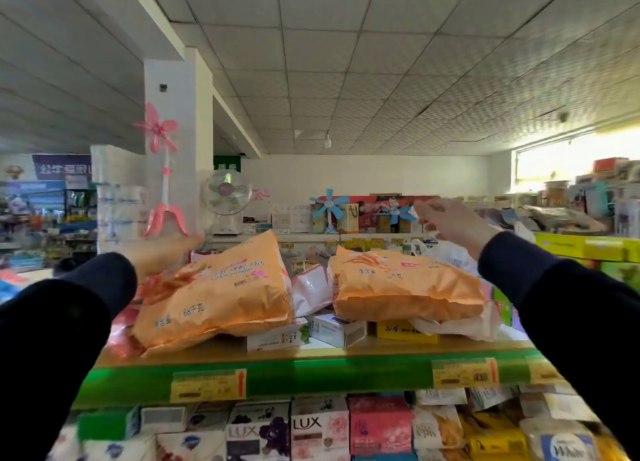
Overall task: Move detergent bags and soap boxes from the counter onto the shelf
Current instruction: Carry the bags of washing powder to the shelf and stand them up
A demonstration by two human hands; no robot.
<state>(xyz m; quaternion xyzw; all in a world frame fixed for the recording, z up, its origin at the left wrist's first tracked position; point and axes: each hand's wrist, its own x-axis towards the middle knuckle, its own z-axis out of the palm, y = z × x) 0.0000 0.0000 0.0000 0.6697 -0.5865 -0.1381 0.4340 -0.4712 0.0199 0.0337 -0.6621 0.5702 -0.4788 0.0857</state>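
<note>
Two orange detergent bags (214, 287) (405, 284) lying on top shelf (311, 374), near front edge. Left hand (166, 252) blurred beside left bag, grip can't tell; right hand (450, 221) loose, holding nothing. Prob. placing step done; next, back to counter for more.

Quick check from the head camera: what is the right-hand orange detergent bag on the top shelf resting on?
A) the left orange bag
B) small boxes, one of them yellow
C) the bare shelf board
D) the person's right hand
B: the right orange detergent bag lies across small boxes, including a yellow box; the right hand is raised above it, apart from it.
</note>
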